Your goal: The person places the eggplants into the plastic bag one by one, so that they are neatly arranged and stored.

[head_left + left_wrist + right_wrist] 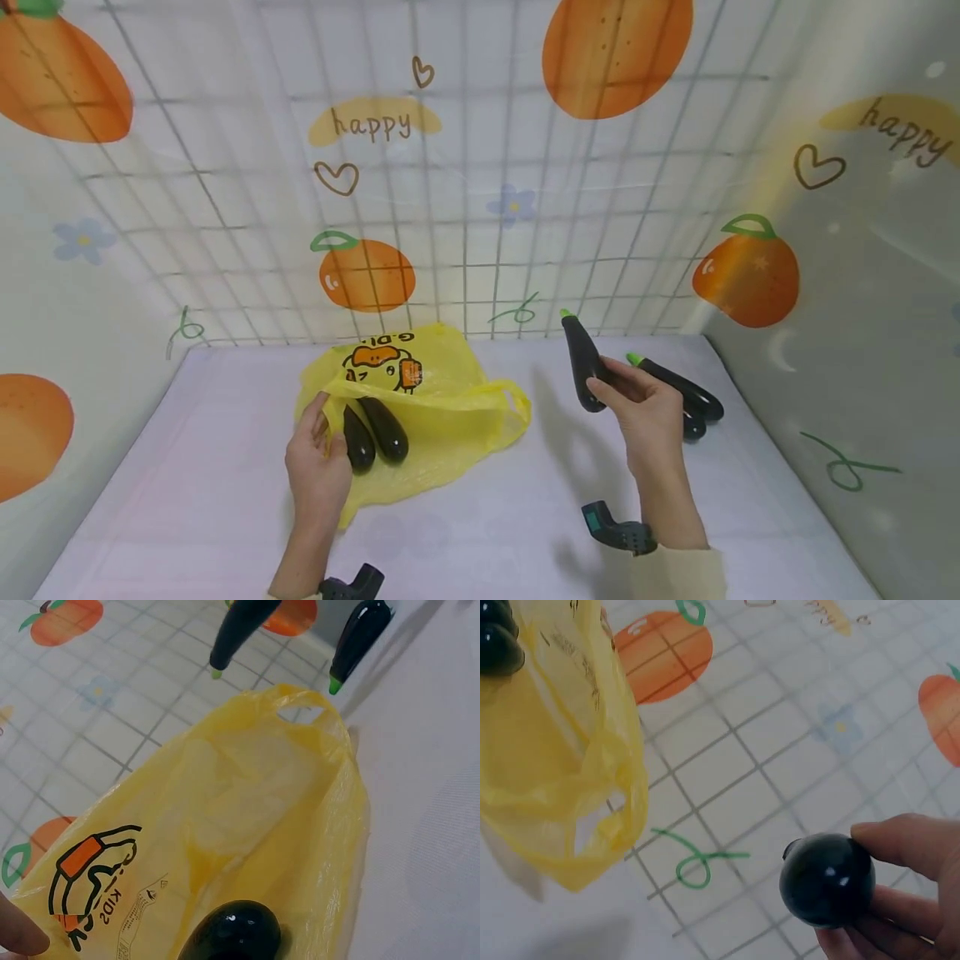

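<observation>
My right hand (651,417) holds a dark eggplant (579,354) up over the table, its green stem tip pointing up. In the right wrist view, the rounded end of this eggplant (829,881) sits between thumb and fingers. A yellow plastic bag (442,433) with a cartoon print lies on the table, its mouth raised. My left hand (318,467) grips the bag's left edge at the mouth. Inside the opening, a narrower eggplant (357,442) lies alongside another eggplant (385,431), their upper ends hidden by the bag.
Right of the right hand, an eggplant with a green stem (681,390) lies against a second eggplant (694,427), partly covered by the hand. A wire grid (465,275) behind a printed sheet stands along the back of the white table (480,542). Printed sheets flank both sides.
</observation>
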Demonstrator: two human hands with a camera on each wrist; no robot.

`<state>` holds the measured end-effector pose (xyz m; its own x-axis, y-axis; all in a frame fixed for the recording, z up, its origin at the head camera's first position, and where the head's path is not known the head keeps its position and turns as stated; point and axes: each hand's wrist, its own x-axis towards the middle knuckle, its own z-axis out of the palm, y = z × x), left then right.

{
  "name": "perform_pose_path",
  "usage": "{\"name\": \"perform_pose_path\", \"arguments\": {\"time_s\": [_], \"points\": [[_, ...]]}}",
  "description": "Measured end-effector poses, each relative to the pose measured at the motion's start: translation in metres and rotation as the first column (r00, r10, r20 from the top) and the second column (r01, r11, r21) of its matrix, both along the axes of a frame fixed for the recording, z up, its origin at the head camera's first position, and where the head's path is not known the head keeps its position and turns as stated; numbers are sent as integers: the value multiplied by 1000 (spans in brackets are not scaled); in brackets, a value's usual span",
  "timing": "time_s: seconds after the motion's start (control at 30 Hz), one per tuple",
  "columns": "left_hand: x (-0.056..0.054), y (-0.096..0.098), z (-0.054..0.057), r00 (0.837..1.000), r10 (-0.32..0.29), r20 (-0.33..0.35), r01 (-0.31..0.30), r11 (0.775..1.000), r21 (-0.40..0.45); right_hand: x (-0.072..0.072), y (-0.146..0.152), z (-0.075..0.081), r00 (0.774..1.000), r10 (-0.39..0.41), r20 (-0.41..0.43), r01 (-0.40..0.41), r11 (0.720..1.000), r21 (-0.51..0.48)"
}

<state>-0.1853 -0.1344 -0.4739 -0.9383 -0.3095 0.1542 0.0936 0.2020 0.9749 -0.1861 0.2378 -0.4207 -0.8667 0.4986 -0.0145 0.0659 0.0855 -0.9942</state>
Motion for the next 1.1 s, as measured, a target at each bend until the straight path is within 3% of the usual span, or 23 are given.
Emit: {"name": "perform_pose_path", "arguments": {"time_s": [0.23,0.43,0.53,0.73,0.93,1.1], "points": [[1,0,2,1000,-13,16,12,1000,7,7,-22,10,989,105,-107,-108,994,-23],[0,-2,3,1000,-14,23,14,1000,22,9,-45,14,954,256,-158,-269,961,-61],[0,-3,4,1000,-16,23,16,999,30,8,-55,12,918,354,-178,-370,927,-69],[0,-4,4,1000,-22,18,22,999,42,8,-74,7,832,519,-197,-547,827,-131],[0,-5,4,1000,-20,-3,20,999,42,10,-92,3,752,628,-201,-658,728,-192],[0,-5,2,1000,-9,-10,10,999,41,11,-104,-1,701,686,-195,-713,674,-195]]}}
